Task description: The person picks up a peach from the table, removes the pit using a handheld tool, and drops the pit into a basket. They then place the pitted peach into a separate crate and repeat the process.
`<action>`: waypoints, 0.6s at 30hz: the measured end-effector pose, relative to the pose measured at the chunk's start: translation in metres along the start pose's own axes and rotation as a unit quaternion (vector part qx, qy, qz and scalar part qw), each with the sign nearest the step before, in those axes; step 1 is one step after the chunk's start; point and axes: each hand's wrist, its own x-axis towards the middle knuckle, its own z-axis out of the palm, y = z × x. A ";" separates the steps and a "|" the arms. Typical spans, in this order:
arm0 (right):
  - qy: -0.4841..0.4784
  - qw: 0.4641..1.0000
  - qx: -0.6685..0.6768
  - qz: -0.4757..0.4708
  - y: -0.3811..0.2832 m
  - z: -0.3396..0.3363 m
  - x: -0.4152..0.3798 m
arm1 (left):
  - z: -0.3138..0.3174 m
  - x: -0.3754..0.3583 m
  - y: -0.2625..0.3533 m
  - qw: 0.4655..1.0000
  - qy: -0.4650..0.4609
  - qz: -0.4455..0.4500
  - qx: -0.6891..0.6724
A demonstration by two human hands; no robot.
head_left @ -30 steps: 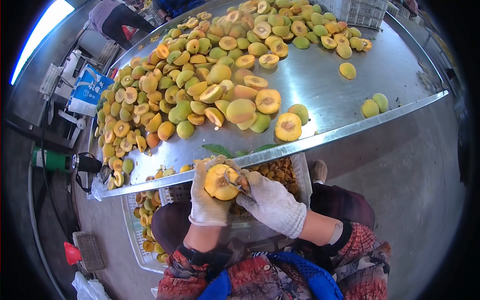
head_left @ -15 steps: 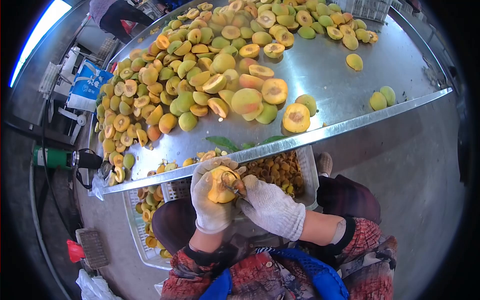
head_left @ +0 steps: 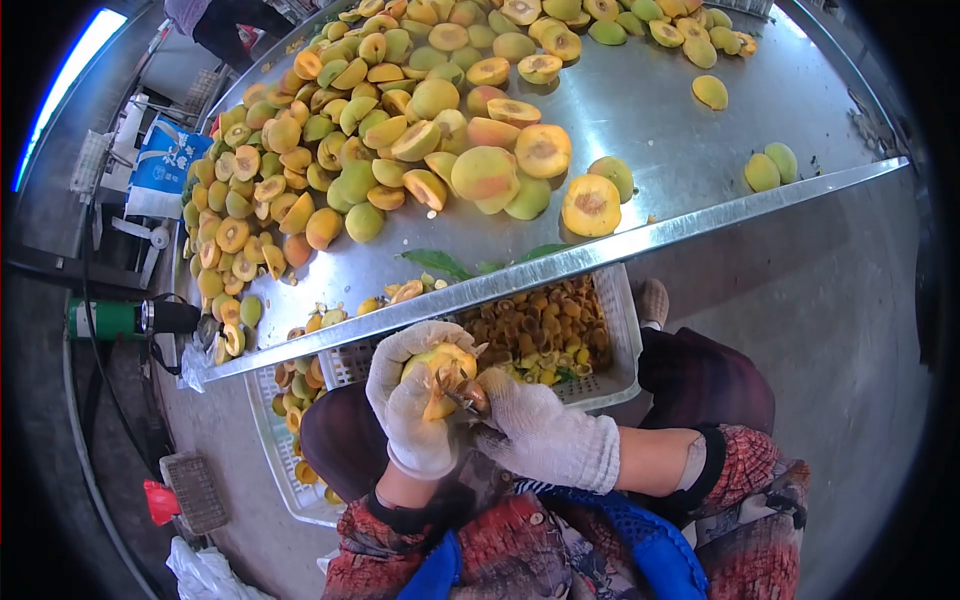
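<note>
My left hand [head_left: 405, 415], in a white knit glove, is wrapped round a yellow peach half [head_left: 448, 366] with its cut side toward my right. My right hand [head_left: 552, 432], gloved the same way, is closed on a small pitting tool [head_left: 466, 398] whose curved metal end touches the fruit's middle. Something brown shows by the right thumb; whether it is the pit or the tool's handle I cannot make out. Both hands are in front of the metal table's near edge, above my lap.
Many peach halves [head_left: 340, 150] are heaped on the steel table [head_left: 660, 150], with green leaves [head_left: 440, 263] near its raised rim. Below, one white crate [head_left: 625, 370] holds brown pits and scraps, another [head_left: 275, 460] peach pieces. A person [head_left: 225, 25] stands at the far left.
The peach half has turned in my left hand, its cut face now more sideways. My right hand has shifted slightly with the tool. The whole view has tilted a little.
</note>
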 end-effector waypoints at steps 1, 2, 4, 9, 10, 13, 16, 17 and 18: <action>0.001 1.000 0.007 -0.003 0.000 0.000 -0.001 | -0.001 0.001 0.000 1.000 -0.006 0.001 -0.001; 0.002 1.000 0.014 -0.007 0.000 0.001 -0.002 | -0.002 0.002 0.001 1.000 -0.020 -0.008 -0.003; -0.007 1.000 0.017 -0.001 -0.001 -0.001 -0.004 | -0.004 0.004 0.004 0.999 -0.046 -0.028 -0.007; -0.049 0.996 0.040 0.061 -0.005 -0.003 -0.004 | -0.017 0.012 0.009 0.989 -0.123 -0.061 0.052; -0.049 0.997 0.034 0.053 -0.004 -0.002 -0.005 | -0.019 0.016 0.008 0.986 -0.141 -0.058 0.068; -0.051 0.997 0.027 0.042 -0.002 0.000 -0.006 | -0.019 0.023 0.015 0.975 -0.171 -0.105 0.094; -0.052 0.996 0.043 0.051 -0.003 0.001 -0.005 | -0.017 0.030 0.025 0.962 -0.196 -0.146 0.124; -0.045 0.997 0.049 0.048 -0.003 0.002 -0.005 | -0.017 0.033 0.028 0.957 -0.202 -0.158 0.134; -0.038 0.997 0.055 0.044 -0.003 0.002 -0.004 | -0.018 0.040 0.031 0.946 -0.239 -0.166 0.145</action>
